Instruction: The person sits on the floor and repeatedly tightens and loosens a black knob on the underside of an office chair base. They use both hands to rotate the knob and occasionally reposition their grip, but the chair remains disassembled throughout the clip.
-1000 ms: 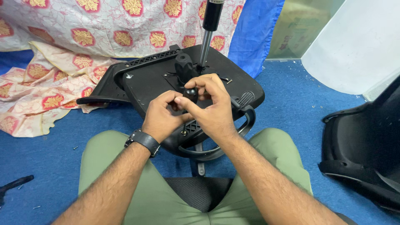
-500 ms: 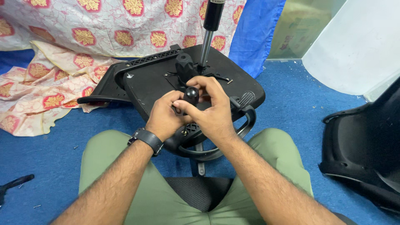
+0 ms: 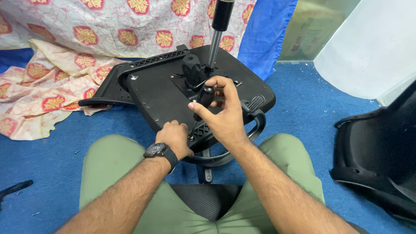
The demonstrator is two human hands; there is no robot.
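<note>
left hand (image 3: 175, 138) has been moved off the black knob (image 3: 205, 96) to the near edge of the upturned chair seat (image 3: 151, 93), closed on it as a brace. knob, mid-seat, is gripped by right hand (image 3: 223, 115) alone.

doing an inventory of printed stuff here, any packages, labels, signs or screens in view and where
No packages, labels, signs or screens show. The nearest thing is the round black wristwatch on the left wrist; its dark face is too small to tell whether it is a screen.
</note>
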